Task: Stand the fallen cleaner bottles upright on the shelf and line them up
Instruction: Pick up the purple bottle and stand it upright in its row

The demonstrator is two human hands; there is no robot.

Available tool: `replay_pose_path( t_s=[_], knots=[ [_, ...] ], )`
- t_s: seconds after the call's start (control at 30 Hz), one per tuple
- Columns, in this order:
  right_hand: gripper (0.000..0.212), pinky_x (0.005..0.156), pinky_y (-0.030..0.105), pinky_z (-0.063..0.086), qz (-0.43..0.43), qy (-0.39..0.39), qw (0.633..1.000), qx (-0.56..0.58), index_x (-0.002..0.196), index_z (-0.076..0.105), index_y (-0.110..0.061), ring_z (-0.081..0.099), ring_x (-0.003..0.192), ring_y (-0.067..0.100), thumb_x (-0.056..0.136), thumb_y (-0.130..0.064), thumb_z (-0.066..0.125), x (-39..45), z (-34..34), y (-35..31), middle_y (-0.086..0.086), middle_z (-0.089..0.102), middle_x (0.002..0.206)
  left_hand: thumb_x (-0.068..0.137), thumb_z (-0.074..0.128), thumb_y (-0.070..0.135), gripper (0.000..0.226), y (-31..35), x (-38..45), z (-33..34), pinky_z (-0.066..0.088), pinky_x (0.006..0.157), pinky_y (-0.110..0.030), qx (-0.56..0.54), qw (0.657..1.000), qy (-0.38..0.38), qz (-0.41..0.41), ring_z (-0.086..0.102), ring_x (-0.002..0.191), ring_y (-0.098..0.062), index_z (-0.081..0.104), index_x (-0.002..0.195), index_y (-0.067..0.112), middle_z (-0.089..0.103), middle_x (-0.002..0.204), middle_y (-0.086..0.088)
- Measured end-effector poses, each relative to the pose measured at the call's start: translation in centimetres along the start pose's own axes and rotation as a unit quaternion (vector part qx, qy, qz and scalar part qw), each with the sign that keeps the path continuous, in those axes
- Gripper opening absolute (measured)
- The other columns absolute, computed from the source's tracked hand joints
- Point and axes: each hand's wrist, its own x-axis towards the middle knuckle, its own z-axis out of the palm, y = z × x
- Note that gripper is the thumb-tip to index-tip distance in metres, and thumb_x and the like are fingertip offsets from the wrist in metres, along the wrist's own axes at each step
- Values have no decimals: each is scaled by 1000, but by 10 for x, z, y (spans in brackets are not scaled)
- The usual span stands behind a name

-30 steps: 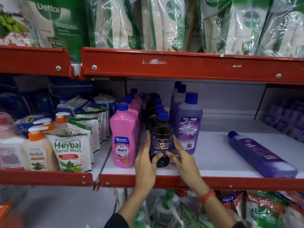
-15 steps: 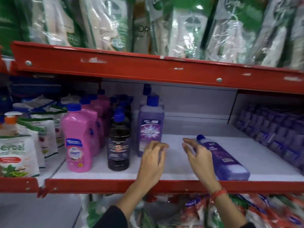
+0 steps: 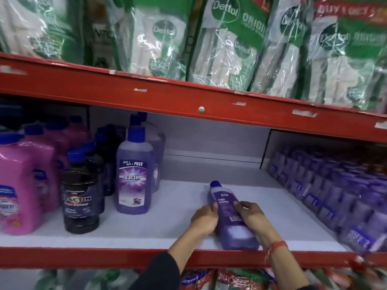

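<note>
Both hands on fallen purple bottle (image 3: 229,218), lower centre-right of frame.

Lying flat on white shelf (image 3: 167,206), blue cap (image 3: 214,183) pointing away toward the back, base near red front lip (image 3: 104,257). Left hand (image 3: 204,219) against bottle's left side, fingers curled onto it. Right hand (image 3: 252,217) on the right side, fingertips (image 3: 237,204) laid over the label; red band (image 3: 276,245) at wrist. At left of frame, standing upright: purple Bactin bottle (image 3: 134,172), black Bactin bottle (image 3: 80,197) beside it, pink bottle (image 3: 23,187) at far left edge. Blurred purple packs (image 3: 335,189) at right. Dettol pouches (image 3: 230,38) across upper shelf, top of frame.
</note>
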Motion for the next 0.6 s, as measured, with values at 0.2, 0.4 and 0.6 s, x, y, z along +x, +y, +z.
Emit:
replay_pose_path(
  t_s=[0.2,0.4,0.6],
  knots=[
    [28,64,32,60,-84,-10,969,232,116,58,-13,70,86,30,90,-20,62,-36,13,-22,9,70,104,91,48,47,28,-4,-27,-26,55,92,-37,-220,968,29,115,67,99,-16,45,119,51,68,110,8],
    [39,61,13,57,-199,-53,943,260,127,53,-24,68,95,0,90,-19,61,-78,48,-60,-3,64,116,84,57,30,57,-32,-62,-86,57,73,-20,-294,929,66,213,67,98,-3,36,134,46,61,117,16],
    [39,63,12,56,-234,-95,928,274,124,48,-33,65,97,-5,90,-17,59,-101,106,-89,2,55,126,83,57,33,53,-75,-84,-133,56,88,-31,-276,923,153,221,62,111,-2,39,126,59,59,128,15]
  ],
)
